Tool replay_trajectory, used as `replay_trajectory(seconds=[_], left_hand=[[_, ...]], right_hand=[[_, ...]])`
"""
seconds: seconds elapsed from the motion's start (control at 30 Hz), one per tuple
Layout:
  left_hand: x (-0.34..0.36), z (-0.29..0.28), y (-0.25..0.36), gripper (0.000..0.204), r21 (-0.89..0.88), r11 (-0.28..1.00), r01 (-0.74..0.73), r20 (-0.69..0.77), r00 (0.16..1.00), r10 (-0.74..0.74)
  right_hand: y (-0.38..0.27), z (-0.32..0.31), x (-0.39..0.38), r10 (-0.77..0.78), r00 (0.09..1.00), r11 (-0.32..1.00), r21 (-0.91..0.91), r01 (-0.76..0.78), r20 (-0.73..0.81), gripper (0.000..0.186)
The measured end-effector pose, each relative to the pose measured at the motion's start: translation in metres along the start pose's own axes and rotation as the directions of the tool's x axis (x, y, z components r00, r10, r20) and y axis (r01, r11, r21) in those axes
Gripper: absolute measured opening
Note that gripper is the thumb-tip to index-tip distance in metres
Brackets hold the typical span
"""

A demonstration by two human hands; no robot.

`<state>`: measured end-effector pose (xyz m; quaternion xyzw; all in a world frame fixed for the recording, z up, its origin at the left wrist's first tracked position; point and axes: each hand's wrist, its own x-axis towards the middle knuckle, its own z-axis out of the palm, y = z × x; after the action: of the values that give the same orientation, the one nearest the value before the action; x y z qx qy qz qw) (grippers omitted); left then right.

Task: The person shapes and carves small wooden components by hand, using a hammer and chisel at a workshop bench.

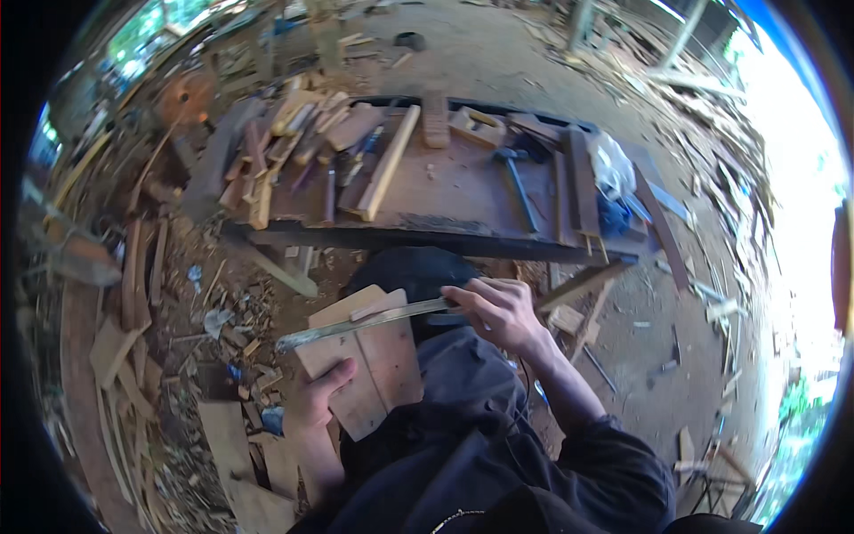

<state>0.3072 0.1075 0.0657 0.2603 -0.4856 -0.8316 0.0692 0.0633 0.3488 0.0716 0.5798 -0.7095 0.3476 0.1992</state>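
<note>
My left hand (322,397) grips a pair of flat, light-brown wooden boards (387,360) by their left side, with the thumb on the upper face. The boards lie edge to edge above my lap, tilted. Across their far part runs a long, thin, greyish metal strip (366,322); whether it is a file or a blade I cannot tell. Its right end is in my right hand (498,311), whose fingers are closed round it. The strip's left end juts past the boards. I cannot tell if it touches the wood.
Ahead stands a low workbench (445,191) with wood pieces and hand tools heaped on its left. A hammer (518,182), a wooden plane (478,127) and a clear plastic bag (612,165) lie on its right part. Offcuts (233,454) and shavings cover the ground at left.
</note>
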Motion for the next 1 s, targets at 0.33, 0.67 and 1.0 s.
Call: replay_trajectory(seconds=[0.33,0.67,1.0], left_hand=[[0.003,0.010,0.008,0.049,0.204,0.976,0.073,-0.056,0.996,-0.063],[0.044,0.041,0.015,0.047,-0.137,0.990,-0.014,0.192,0.981,0.040],[0.144,0.032,0.093,0.079,-0.358,0.934,-0.012,0.125,0.990,0.061]], right_hand=[[-0.003,-0.001,-0.018,-0.042,0.999,0.997,-0.073,0.040,-0.025,0.057],[-0.044,0.050,0.025,0.648,0.762,0.671,0.462,-0.580,0.015,0.020],[0.006,0.094,0.068,0.772,0.625,0.269,0.828,-0.492,0.120,0.029]])
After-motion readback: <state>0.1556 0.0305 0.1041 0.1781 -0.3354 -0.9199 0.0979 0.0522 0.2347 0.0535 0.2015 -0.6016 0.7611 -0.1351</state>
